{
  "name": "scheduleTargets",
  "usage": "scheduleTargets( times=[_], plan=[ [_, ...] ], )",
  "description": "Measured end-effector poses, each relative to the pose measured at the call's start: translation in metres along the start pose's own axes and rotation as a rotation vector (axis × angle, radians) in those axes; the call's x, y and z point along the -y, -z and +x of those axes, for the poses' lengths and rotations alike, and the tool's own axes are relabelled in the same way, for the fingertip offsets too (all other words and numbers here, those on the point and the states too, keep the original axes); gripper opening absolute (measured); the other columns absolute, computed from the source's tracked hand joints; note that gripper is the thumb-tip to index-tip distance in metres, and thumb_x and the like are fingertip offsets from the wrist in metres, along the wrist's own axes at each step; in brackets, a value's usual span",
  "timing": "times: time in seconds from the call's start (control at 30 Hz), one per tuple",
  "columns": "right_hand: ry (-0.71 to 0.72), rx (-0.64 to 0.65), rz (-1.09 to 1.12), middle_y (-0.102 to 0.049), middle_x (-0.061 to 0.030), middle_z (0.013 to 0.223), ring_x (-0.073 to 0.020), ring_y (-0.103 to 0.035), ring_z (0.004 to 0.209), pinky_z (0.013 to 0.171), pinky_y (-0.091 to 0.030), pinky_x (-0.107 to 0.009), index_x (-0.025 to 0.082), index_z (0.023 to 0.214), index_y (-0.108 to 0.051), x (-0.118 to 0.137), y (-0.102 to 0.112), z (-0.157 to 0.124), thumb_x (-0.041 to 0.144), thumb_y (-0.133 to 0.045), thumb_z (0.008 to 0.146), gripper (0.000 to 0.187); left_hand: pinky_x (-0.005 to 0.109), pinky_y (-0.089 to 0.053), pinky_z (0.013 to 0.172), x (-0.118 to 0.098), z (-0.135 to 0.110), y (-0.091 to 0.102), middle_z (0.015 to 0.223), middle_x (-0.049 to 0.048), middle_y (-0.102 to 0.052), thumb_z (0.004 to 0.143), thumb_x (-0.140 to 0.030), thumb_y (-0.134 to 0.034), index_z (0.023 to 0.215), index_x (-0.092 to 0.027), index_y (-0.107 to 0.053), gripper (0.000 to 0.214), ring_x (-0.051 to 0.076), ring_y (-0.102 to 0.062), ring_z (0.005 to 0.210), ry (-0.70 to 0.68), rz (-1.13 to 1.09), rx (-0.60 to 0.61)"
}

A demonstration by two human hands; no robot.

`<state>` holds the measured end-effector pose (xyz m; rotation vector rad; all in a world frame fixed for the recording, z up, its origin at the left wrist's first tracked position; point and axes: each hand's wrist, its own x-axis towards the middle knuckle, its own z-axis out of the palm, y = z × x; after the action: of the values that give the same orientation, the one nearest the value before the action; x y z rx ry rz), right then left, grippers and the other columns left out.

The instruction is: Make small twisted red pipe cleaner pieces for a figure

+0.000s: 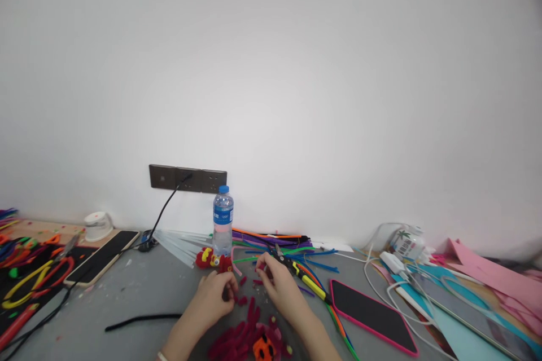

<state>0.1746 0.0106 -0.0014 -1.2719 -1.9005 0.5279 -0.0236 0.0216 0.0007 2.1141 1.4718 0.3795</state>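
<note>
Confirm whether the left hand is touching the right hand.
Apart. The head view shows grey tabletop and small dark-red pieces in the gap between the left hand and right hand.

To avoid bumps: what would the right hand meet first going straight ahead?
Likely the bent pink strip, with the bottle beyond; depth is unclear, so the right hand might clear the strip.

Place: craft workspace, indoors; whether home, studio or office cannot be told. Evidence: grey tabletop (pixel 139 298) against plain white wall (pixel 271 96); coloured fuzzy stems (pixel 292 241); crimson fuzzy pieces (pixel 232 339); yellow-handled pliers (pixel 314 286); scissors (pixel 49 264); translucent sticks (pixel 175 247); pink paper (pixel 495 268). Fixtures: dark wall-socket panel (pixel 163 177), black cable (pixel 166 203) plugged in. Also: water bottle (pixel 223 220), phones (pixel 372 316), white charging cables (pixel 370 276).
</note>
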Motion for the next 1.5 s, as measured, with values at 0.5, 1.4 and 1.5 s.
scheduleTargets(
  times=[0.5,1.4,1.5],
  plan=[
    [-0.069,0.145,-0.181,-0.067,0.0014,0.077,-0.0173,-0.06,0.078,0.077,-0.033,-0.029,0.021,0.075,-0.066,-0.013,-0.013,0.002,0.003,-0.055,0.071,0.021,0.023,-0.04,0.064,0.023,0.006,0.004,0.074,0.0028,-0.065,0.062,-0.002,-0.051,0.074,-0.015,-0.066,0.023,0.017,-0.058,0.071,-0.076,-0.116,-0.026],
    [0.046,0.183,-0.04,-0.069,-0.0014,0.096,-0.0193,-0.058,0.096,0.086,-0.036,-0.033,0.026,0.098,-0.065,0.005,-0.012,-0.001,-0.003,-0.04,0.075,0.044,0.037,-0.032,0.087,-0.006,0.0,-0.004,0.098,0.0042,-0.069,0.073,-0.017,-0.06,0.089,-0.022,-0.066,0.018,0.025,-0.057,0.1,-0.009,0.166,-0.148],
    [-0.008,0.106,-0.081,-0.068,-0.0032,0.099,-0.0208,-0.059,0.097,0.085,-0.036,-0.033,0.023,0.096,-0.063,-0.005,-0.004,0.0,-0.003,-0.041,0.072,0.042,0.036,-0.032,0.087,-0.006,0.001,-0.006,0.103,0.0035,-0.068,0.073,-0.016,-0.061,0.103,-0.025,-0.065,0.032,0.025,-0.056,0.103,-0.021,0.127,-0.133]
  ],
)
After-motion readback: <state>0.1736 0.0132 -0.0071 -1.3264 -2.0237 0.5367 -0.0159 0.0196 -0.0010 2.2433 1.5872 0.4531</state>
